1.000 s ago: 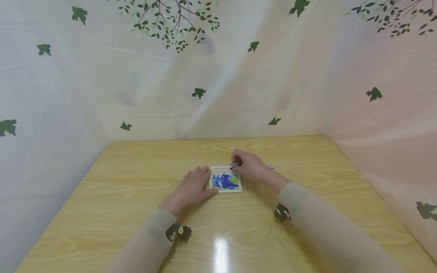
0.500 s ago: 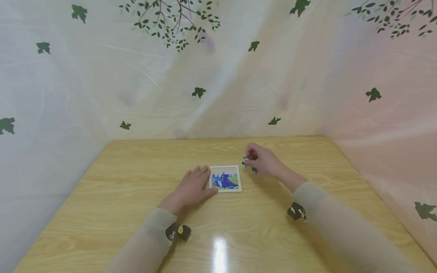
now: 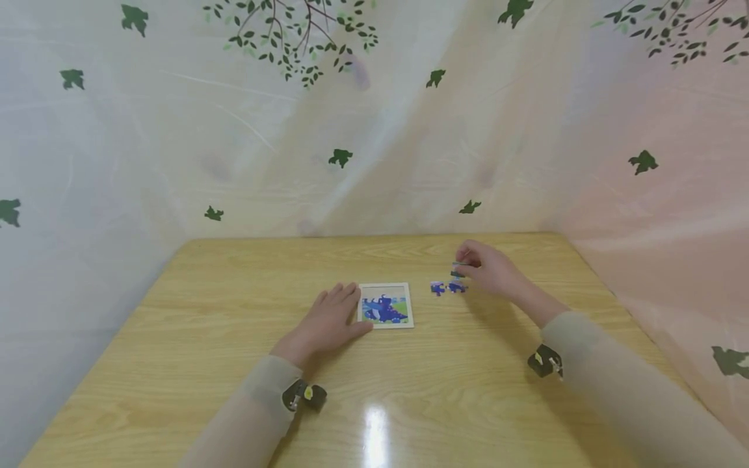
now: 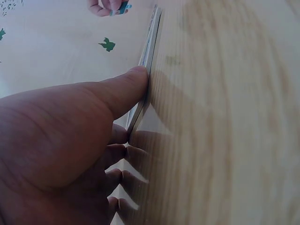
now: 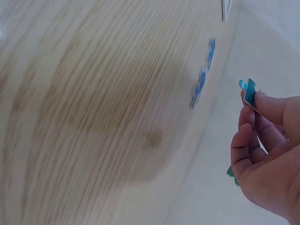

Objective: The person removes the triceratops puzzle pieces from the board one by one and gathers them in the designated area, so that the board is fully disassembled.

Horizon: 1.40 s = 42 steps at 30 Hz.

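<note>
My left hand [image 3: 330, 316] lies with straight fingers along the left side of a white-framed jigsaw tray [image 3: 411, 307]. Its thumb [image 4: 129, 86] touches the tray's near edge. A blue dinosaur picture [image 3: 383, 311] fills the lower part of the tray, and a bare strip shows along the top. Off to the right, my right hand [image 3: 490, 269] pinches a puzzle piece [image 5: 250, 92] between thumb and fingertips, raised over the table. Two loose blue-and-purple puzzle pieces, a left one [image 3: 437, 288] and a right one [image 3: 457, 286], lie side by side below that hand.
The wooden table [image 3: 374, 377] reaches back to a pale curtain [image 3: 263, 130] printed with leaves and green shapes. Cameras are strapped at both wrists, the left camera [image 3: 304, 395] and the right camera [image 3: 545, 361].
My right hand has moved right, from over the tray's upper right corner to above the loose pieces, keeping the puzzle piece pinched. Both loose pieces now show. The left hand has stayed put.
</note>
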### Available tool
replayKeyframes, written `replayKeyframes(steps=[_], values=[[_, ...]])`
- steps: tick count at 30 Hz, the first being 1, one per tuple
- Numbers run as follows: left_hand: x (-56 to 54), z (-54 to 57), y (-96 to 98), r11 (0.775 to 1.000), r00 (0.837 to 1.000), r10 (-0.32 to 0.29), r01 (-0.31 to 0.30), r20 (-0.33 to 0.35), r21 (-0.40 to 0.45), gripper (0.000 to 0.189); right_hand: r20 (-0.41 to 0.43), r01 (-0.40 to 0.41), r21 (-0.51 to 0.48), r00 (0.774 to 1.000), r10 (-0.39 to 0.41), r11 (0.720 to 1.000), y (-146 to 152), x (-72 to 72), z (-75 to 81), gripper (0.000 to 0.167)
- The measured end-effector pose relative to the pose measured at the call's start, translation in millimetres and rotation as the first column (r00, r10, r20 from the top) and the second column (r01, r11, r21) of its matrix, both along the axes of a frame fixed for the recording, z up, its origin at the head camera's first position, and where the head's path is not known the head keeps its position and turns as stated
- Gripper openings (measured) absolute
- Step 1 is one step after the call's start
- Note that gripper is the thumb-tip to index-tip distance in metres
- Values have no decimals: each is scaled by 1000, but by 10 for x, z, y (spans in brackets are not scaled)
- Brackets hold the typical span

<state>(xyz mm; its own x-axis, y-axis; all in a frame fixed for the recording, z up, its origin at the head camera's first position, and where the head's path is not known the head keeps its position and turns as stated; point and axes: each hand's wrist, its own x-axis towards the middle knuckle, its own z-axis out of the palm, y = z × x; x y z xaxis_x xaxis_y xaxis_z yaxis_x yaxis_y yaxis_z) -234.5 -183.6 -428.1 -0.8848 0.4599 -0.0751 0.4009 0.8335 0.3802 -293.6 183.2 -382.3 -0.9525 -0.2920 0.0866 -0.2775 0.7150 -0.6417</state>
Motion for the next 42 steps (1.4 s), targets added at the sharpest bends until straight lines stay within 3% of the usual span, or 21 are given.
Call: replayKeyframes(steps=[11, 28, 38, 42], values=[[5, 29, -19, 1000, 1000, 2, -2, 2, 0, 87, 29, -11, 8, 1000, 11, 1000, 269, -7, -56, 9], [-3, 28, -11, 1000, 1000, -1, 1, 0, -7, 88, 80, -15, 43, 997, 11, 999, 401, -49, -182, 11], [-42, -76, -33, 999, 1000, -15, 16, -20, 29, 89, 101, 16, 80, 995, -24, 997, 429, -89, -280, 12], [-32, -58, -25, 1000, 1000, -15, 15, -12, 15, 89, 99, 12, 79, 995, -20, 997, 424, -94, -306, 12]])
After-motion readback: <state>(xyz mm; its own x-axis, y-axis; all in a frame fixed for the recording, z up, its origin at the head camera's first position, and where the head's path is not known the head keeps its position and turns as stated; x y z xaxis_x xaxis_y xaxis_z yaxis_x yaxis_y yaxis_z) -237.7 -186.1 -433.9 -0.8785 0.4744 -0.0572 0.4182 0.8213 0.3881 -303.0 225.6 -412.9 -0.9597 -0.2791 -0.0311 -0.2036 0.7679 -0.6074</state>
